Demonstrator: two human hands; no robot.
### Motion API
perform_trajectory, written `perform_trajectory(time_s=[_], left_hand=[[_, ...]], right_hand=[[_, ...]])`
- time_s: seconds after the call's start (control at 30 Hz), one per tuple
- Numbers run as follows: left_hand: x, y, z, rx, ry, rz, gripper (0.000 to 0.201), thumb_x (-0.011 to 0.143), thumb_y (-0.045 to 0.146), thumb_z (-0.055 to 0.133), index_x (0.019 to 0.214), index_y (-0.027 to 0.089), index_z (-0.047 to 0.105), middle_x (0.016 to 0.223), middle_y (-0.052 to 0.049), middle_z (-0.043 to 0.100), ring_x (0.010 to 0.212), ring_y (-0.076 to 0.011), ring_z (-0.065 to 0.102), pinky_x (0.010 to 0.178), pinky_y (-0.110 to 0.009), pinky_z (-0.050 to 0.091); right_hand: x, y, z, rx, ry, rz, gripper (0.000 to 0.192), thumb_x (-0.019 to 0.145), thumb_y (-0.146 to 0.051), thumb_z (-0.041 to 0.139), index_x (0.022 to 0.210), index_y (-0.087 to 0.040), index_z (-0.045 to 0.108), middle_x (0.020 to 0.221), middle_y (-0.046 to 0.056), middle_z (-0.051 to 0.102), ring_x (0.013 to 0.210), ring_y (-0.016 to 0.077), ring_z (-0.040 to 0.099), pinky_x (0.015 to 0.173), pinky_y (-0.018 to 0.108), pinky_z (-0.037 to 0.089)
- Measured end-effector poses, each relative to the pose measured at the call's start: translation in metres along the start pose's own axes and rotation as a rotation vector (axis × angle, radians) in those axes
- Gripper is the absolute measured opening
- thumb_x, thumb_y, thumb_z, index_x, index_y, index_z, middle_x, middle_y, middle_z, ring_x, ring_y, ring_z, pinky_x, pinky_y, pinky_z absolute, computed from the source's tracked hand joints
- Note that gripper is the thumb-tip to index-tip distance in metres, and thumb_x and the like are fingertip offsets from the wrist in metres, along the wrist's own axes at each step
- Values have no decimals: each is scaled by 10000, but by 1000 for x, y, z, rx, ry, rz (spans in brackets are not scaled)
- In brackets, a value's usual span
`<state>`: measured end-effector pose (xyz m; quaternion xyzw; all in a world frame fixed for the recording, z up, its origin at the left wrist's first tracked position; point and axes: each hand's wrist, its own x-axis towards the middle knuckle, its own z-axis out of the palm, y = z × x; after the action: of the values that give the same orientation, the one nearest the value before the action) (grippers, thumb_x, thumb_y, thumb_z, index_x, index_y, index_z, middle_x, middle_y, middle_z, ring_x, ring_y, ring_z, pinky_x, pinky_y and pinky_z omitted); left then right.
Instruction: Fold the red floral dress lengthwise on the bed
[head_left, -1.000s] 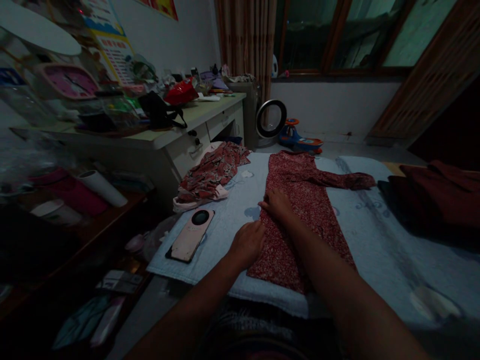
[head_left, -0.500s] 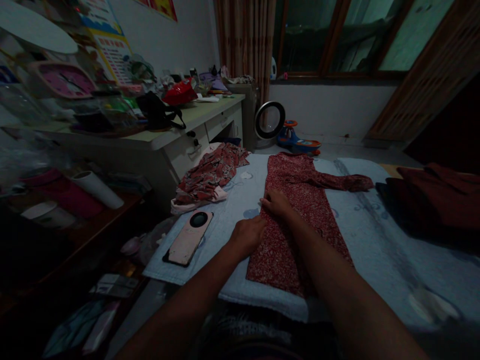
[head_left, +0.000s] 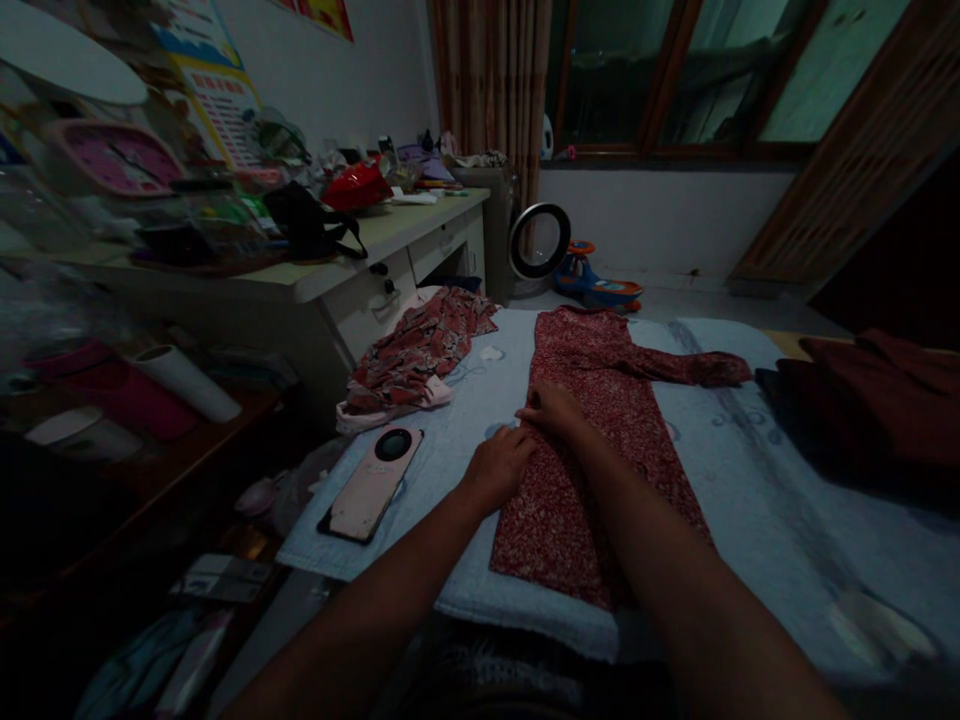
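Head view: red garment (head_left: pixel 616 415) lengthwise near-to-far, sleeve (head_left: pixel 697 368) pointing right.

Illumination dim, cool-toned; source not discernible. Far window (head_left: pixel 832 80) dull green. Near-left shelf (head_left: pixel 184 465) in deep shadow. Print on red garment (head_left: pixel 559 530) resolves mid-scene. Clock (head_left: pixel 120 158) at left soft, stretched; far-right curtain (head_left: pixel 847 180) slants, wide-angle distortion.

Left hand (head_left: pixel 499 470) shifted up the near-side edge of the red garment (head_left: pixel 611 405), closer to right hand (head_left: pixel 553 410); its fingers (head_left: pixel 514 438) looser, more distinct than the earlier rounded fist. Head view drifted slightly: phone (head_left: pixel 373 487) and pink clock (head_left: pixel 120 157) farther left in frame
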<state>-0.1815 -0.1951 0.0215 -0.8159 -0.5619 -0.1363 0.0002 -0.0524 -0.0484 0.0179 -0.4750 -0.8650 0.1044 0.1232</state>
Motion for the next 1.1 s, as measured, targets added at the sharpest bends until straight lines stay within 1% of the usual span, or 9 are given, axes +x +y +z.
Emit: perform_trajectory(time_s=[0.13,0.27,0.33,0.43,0.5,0.6,0.67,0.9,1.1], left_hand=[[0,2,-3,0,-14,-5,156,950,146,481,1003,213,611,1108,-67,627,1004,-246,534,840,-382,501],[0,-1,2,-20,12,16,202,932,116,488,1055,213,615,1161,-76,630,1047,-250,543,908,-418,476],[0,-2,6,-39,42,27,269,931,114,484,1153,209,606,1285,-80,607,1163,-254,526,993,-432,444],[1,-5,11,-52,54,17,418,936,124,465,1345,189,524,1497,-93,477,1378,-255,406,1127,-447,348],[2,-6,13,-42,16,0,462,939,133,447,1398,175,488,1532,-105,444,1426,-250,365,1159,-453,313],[4,-6,14,-31,-19,-11,454,942,141,429,1387,186,505,1502,-98,486,1403,-227,408,1164,-430,318],[4,-5,13,-33,-9,-12,446,937,134,430,1370,191,520,1484,-92,506,1383,-224,434,1157,-420,331],[3,-6,13,-56,36,6,431,922,107,443,1333,183,548,1419,-107,554,1318,-236,491,1122,-433,378],[2,-7,13,-133,99,16,378,912,120,484,1267,197,588,1348,-86,600,1263,-233,525,1104,-423,399]], right_hand=[[3,-1,-3,7,2,45,293,838,-501,707,929,-225,676,996,53,723,901,219,634,708,283,420],[5,-2,-4,7,-5,83,297,865,-505,668,949,-221,678,1012,70,721,916,229,635,734,294,428],[6,-1,-3,17,11,90,289,907,-485,613,975,-210,675,1018,80,716,920,227,629,762,299,428],[7,3,-4,43,29,46,278,969,-419,518,1015,-191,669,1055,87,699,947,211,613,810,291,422],[6,8,-6,62,9,-22,258,944,-401,561,1033,-184,668,1060,74,686,950,196,602,819,276,419],[6,12,-7,70,-18,-84,331,831,-425,709,1040,-174,662,1050,64,667,939,197,590,795,268,423],[7,12,-7,62,-12,-73,345,809,-421,735,1037,-175,657,1047,63,665,944,201,590,786,269,423],[14,4,-2,9,20,98,256,915,-426,622,1055,-215,658,1100,68,673,952,211,619,780,289,438],[7,-4,-1,-55,36,104,257,956,-358,553,1150,-214,639,1185,95,632,1062,224,586,884,308,440]])
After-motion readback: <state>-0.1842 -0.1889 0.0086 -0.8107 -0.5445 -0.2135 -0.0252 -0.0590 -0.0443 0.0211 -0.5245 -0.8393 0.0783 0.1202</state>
